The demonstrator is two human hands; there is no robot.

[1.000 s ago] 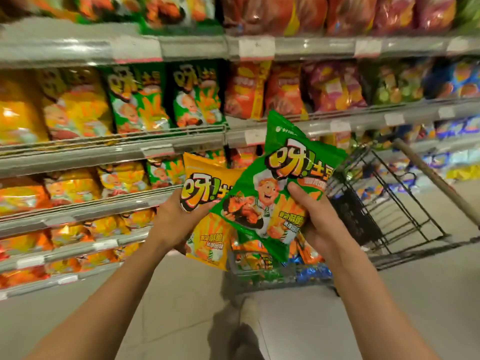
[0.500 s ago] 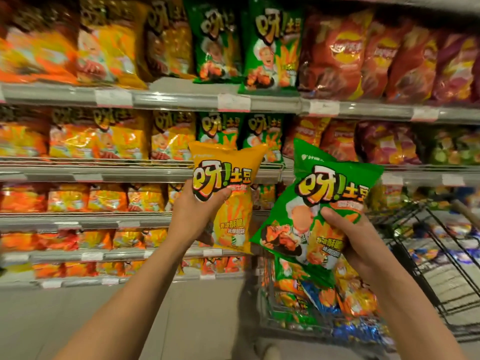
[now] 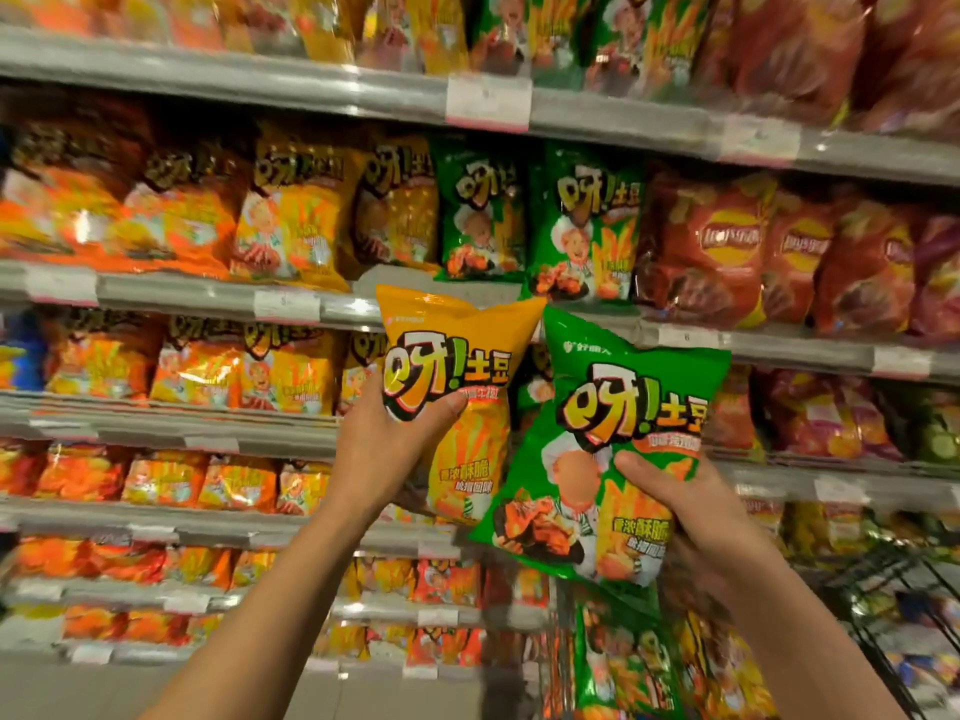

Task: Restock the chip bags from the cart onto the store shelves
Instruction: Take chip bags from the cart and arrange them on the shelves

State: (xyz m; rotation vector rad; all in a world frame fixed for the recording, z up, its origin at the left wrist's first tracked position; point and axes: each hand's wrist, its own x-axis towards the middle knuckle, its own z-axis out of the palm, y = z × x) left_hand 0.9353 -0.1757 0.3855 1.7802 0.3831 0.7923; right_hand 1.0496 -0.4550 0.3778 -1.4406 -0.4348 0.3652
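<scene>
Left hand (image 3: 387,449) curled round yellow bag (image 3: 457,402), thumb pressed across the printed front at its left edge, other fingers hidden behind. Bag upright, raised before the shelves (image 3: 218,298), top corner level with a shelf lip. Right hand (image 3: 691,517) clamped on green bag (image 3: 602,459), thumb laid over the front near the lower right, remaining fingers wrapped behind and out of sight. Green bag tilted a little, left edge overlapping the yellow bag's right side, lower than the yellow one. Both held in the air, clear of the shelves. Below the right forearm, cart (image 3: 893,605) with more green and orange bags inside. Shelf rows behind packed with yellow, orange, green and red bags.
</scene>
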